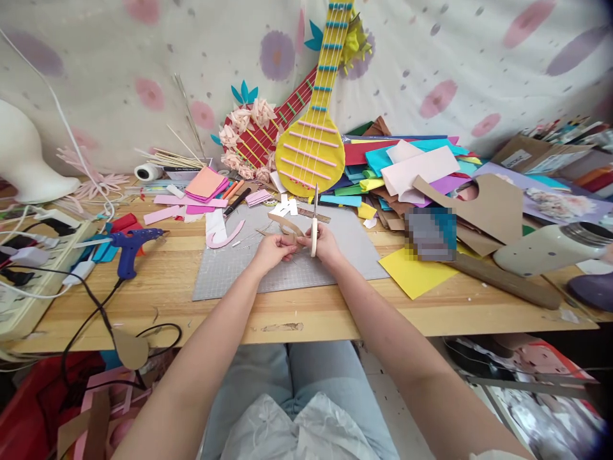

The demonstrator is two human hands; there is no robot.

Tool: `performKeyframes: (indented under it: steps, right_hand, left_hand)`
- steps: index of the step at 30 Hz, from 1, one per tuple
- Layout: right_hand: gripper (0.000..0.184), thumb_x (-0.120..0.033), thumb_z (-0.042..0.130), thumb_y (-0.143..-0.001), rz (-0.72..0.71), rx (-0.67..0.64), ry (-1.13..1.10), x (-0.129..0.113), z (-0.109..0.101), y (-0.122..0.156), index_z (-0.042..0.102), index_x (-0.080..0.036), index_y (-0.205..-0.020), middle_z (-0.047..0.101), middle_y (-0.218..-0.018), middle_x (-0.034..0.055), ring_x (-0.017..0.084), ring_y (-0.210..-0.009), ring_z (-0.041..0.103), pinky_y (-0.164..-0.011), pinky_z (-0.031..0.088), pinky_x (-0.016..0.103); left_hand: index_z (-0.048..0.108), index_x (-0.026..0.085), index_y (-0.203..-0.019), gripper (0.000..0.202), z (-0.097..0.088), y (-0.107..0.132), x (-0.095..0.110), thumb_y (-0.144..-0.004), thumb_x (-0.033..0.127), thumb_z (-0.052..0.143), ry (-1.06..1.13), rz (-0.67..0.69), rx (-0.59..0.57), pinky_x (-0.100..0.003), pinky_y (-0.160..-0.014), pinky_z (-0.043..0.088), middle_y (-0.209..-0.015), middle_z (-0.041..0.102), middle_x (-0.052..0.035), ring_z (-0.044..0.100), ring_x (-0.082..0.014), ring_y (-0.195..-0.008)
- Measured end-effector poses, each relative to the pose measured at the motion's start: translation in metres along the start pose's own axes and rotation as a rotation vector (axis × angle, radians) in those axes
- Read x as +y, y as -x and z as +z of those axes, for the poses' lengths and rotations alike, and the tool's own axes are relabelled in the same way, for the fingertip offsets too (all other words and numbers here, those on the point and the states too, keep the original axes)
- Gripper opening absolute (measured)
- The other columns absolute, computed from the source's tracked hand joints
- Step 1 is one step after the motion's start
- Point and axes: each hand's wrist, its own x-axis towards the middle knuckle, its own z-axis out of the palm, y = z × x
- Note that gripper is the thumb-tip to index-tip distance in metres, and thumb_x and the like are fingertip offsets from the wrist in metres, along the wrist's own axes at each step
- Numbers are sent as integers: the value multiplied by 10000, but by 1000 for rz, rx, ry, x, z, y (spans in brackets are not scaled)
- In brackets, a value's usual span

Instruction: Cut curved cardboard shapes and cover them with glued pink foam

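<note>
Above a grey cutting mat [230, 281], my two hands are close together in front of me. My left hand [274, 251] is closed, its fingertips pinching a thin, curved brown strip [286, 223] that looks like paper or card. In my right hand [327, 246] is a pair of scissors [314, 236] with pale handles, the blades pointing up and away. The right fingertips are near the brown strip too; whether they touch it I cannot tell. Left of my hands lies a pink hook-shaped piece [227, 237], with small white pieces [284, 206] beyond.
A blue glue gun [134, 246] and a power strip [33, 281] sit on the left. Two lute-like craft models, yellow [310, 156] and red [253, 137], lean at the back. Coloured sheets [421, 169], yellow paper [416, 275] and a bottle [531, 249] lie to the right.
</note>
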Motion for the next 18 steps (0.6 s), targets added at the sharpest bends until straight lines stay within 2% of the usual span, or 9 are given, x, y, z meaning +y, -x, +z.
performKeyframes:
  steps: [3, 5, 8, 10, 14, 18]
  right_hand:
    - [482, -434, 748, -442, -3, -37, 17, 3, 2, -2, 438, -197, -725, 509, -609, -51, 103, -563, 462, -516, 363, 243]
    - [477, -422, 752, -445, 7, -33, 15, 3, 3, -2, 434, -198, -720, 516, -611, -48, 103, -560, 469, -512, 366, 242]
    - [472, -410, 762, -446, 27, -5, -28, 0, 5, -1, 440, -194, -716, 518, -598, -52, 100, -550, 487, -519, 384, 244]
    - [490, -403, 776, -432, 46, -15, -87, -3, 5, 1, 437, -193, -718, 518, -579, -58, 104, -541, 510, -525, 404, 249]
    - [524, -373, 806, -401, 94, -149, -192, -10, 5, 6, 422, -194, -708, 539, -546, -58, 119, -516, 550, -533, 445, 269]
    - [511, -367, 809, -438, 32, -164, -256, -12, 5, 8, 410, -205, -712, 581, -544, -39, 131, -514, 567, -527, 451, 277]
  left_hand:
    - [567, 123, -614, 219, -10, 1, -6, -555, 174, 772, -85, 42, -101, -221, -460, 426, -514, 605, -11, 549, -99, -437]
    - [590, 129, -666, 206, -13, 2, -9, -564, 187, 760, -71, 88, -122, -225, -479, 432, -529, 613, -7, 556, -102, -457]
    - [620, 139, -825, 286, -15, 4, -10, -572, 194, 743, -8, 184, -88, -237, -541, 455, -541, 612, 15, 569, -107, -507]
    - [611, 143, -893, 339, -15, 5, -9, -583, 212, 731, 37, 214, -15, -245, -570, 465, -559, 617, 23, 569, -106, -519]
    - [609, 135, -822, 257, -18, 5, -5, -609, 243, 705, 58, 212, 120, -232, -544, 452, -585, 630, 10, 550, -92, -507]
    - [640, 133, -777, 227, -21, 5, -6, -582, 218, 718, -14, 165, 5, -221, -499, 427, -537, 612, 11, 547, -102, -501]
